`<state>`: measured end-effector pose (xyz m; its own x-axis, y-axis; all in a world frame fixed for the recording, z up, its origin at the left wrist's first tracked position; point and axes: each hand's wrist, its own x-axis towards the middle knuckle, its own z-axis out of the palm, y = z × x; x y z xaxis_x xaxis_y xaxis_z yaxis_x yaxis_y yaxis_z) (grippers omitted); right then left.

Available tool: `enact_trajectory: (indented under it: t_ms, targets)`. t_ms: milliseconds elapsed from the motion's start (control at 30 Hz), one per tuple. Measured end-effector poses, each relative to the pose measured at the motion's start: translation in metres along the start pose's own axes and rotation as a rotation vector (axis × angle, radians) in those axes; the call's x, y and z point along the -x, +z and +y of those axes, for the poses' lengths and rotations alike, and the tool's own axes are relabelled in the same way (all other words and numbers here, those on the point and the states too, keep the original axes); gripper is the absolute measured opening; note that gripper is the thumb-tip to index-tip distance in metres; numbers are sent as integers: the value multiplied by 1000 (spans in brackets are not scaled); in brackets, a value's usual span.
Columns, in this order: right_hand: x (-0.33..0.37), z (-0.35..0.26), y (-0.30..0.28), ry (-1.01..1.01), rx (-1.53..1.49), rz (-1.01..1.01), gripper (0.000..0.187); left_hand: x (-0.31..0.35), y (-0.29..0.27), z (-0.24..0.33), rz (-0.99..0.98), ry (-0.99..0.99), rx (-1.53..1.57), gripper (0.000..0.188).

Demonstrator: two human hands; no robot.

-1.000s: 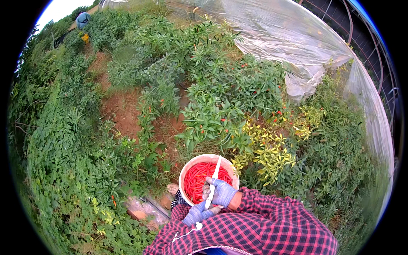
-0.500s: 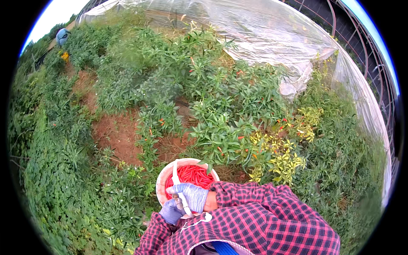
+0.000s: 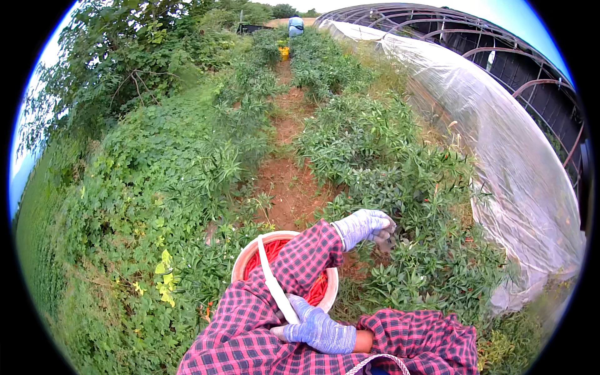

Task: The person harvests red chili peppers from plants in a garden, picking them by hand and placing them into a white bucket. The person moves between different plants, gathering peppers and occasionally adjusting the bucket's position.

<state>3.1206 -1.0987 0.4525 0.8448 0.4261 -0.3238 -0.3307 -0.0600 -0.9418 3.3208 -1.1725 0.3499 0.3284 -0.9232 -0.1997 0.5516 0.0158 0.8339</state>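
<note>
A round pale bucket point(image 3: 332, 294) stands low in front of me, filled with red chili peppers point(image 3: 319, 289). My right hand point(image 3: 320, 330), in a blue-grey knitted glove, is closed round the bucket's broad white handle point(image 3: 275, 286) near my body. My left arm, in a red checked sleeve, crosses above the bucket and hides part of the peppers. Beyond the bucket's right side, my gloved left hand point(image 3: 365, 227) is at the chili plants point(image 3: 406, 262). Its dirt-darkened fingers are curled together; whatever they hold, if anything, is hidden.
A reddish dirt path point(image 3: 287, 187) runs ahead between plant rows. Far along it are a yellow bucket point(image 3: 284, 53) and a bent-over person point(image 3: 295, 25). Leafy vines point(image 3: 144, 175) spread on the left. Plastic sheeting point(image 3: 519, 169) and a hooped frame point(image 3: 494, 50) border the right.
My left hand has left the bucket handle and reached across to the right, into the plants. My right hand stays on the handle. The view has swung left and up, along the path.
</note>
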Motion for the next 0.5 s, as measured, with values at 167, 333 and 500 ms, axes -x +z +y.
enact_trajectory:
  t_ms: [167, 333, 500]
  targets:
    - [27, -12, -26, 82, 274, -244, 71, 61, 18, 32, 214, 363, 310, 23]
    - [57, -13, -64, -262, 248, -106, 44, 134, 30, 38, 105, 557, 929, 16]
    - [63, 55, -186, -17, 65, 234, 28, 217, 16, 30, 500, 575, 768, 18]
